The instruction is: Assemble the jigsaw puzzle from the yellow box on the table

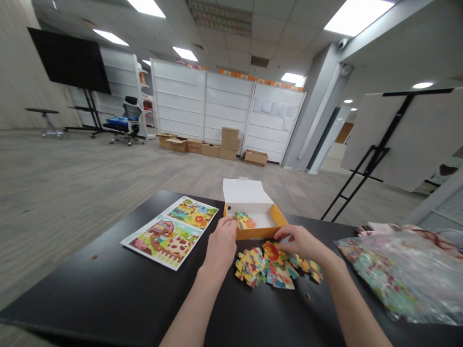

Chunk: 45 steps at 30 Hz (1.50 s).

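On the table (108,289), the box (260,233) stood by the far edge, with some puzzle pieces (246,221) inside its left part. A pile of pieces (280,277) lay just before it. The picture sheet (173,231) lay to the left of the box, the plastic bag (405,274) to the right of the pile. Beyond the table, cartons (229,144) stood on the floor (108,173) before the shelves (227,106).

Bright ceiling lights (354,17) shine over an open office, where cardboard boxes (229,144) line the foot of white shelves (177,99) beyond a gray floor (108,168). At left, near a pale curtain (14,72), a large black screen (68,59) stands between a round stool (42,112) and an office chair (126,123). At right, a white board (427,135) leans on its black stand (372,161) near a gray pillar (311,91); a black desk (101,294) fills the foreground.
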Each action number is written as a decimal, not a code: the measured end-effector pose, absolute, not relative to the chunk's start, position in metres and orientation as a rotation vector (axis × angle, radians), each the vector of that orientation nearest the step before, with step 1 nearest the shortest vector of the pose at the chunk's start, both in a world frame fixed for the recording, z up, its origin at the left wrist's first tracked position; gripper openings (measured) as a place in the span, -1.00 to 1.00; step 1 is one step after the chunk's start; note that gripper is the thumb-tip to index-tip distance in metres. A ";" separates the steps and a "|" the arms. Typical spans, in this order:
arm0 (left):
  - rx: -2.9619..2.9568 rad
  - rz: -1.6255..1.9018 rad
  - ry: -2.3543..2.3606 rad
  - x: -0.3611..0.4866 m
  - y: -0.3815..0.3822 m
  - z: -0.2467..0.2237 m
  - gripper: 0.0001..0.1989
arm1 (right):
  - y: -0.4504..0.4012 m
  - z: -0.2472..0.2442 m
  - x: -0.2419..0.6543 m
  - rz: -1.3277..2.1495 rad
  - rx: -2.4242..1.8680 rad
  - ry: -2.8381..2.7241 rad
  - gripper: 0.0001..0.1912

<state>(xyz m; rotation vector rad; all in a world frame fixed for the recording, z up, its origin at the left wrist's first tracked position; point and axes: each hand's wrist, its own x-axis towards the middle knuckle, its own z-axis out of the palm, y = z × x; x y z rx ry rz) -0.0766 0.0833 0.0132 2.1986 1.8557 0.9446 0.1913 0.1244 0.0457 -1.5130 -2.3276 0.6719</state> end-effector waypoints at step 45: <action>2.340 0.941 1.728 -0.071 0.081 0.009 -0.73 | 0.196 0.039 0.077 0.389 -1.690 -2.607 -0.31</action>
